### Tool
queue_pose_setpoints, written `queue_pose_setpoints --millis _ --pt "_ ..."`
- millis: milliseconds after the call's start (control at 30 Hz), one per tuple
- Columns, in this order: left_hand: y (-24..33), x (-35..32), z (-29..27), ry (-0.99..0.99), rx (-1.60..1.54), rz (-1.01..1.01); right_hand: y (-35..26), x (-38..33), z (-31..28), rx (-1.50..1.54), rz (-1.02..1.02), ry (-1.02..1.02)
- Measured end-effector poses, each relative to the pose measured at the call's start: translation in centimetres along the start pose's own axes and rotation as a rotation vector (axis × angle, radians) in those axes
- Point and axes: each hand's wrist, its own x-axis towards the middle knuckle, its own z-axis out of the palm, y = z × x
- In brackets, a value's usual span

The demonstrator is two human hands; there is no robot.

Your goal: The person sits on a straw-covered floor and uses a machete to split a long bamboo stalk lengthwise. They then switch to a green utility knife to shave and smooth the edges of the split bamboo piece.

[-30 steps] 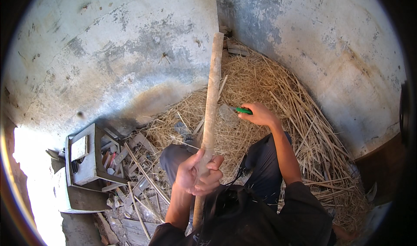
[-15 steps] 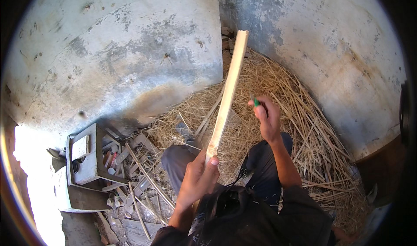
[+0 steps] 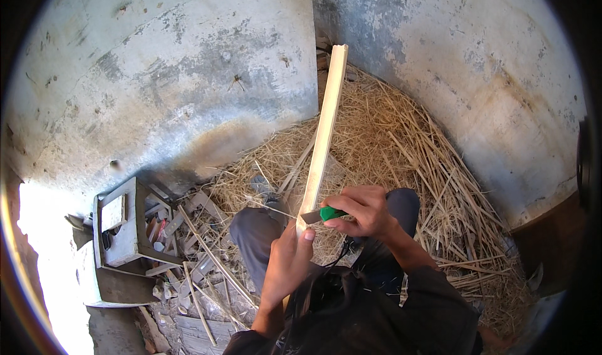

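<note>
A grey metal box lies well left of the grip, among scrap strips. The left hand is clenched round the lower end of a pale wooden slat, whose long axis runs up and away from that hand, top leaning slightly right toward the wall corner over the straw. Just right, the right hand is closed on a green-handled knife, blade touching the slat just above the left-hand grip.

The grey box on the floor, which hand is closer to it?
Left. The left hand grips the bottom of the wooden stick, on the side of the grey box. The right hand holds a green-handled knife against the stick, farther away.
</note>
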Motion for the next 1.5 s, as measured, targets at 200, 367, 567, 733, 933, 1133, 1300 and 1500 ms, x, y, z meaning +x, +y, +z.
queue_pose_setpoints --millis 200,367,567,733,933,1133,1300,1500 --pt "0.4 -0.2 -0.3 -0.102 -0.203 -0.122 -0.2 -0.1 0.1 -0.026 -0.031 0.005" --pt "0.4 -0.3 -0.2 -0.117 -0.246 -0.157 -0.6 0.1 0.2 -0.044 0.0 0.04" --pt "0.0 -0.4 -0.1 -0.09 -0.24 -0.146 -0.9 0.5 -0.3 -0.075 0.003 0.02" --pt "-0.4 -0.3 -0.1 -0.07 -0.225 -0.131 -0.9 0.8 -0.5 -0.119 0.0 0.011" --pt "-1.8 -1.1 -0.9 -0.133 -0.161 -0.183 1.8 -0.6 -1.0 -0.189 0.081 0.144" --pt "-2.4 -3.1 -0.8 -0.174 -0.13 -0.304 5.6 1.0 -4.5 -0.148 0.361 0.343" --pt "-2.2 -1.3 -0.7 -0.012 -0.199 -0.197 2.6 0.3 -1.4 0.037 0.116 0.169" --pt "-1.6 -0.6 -0.2 0.013 -0.138 -0.067 -0.4 -0.3 1.5 0.033 0.041 0.017"
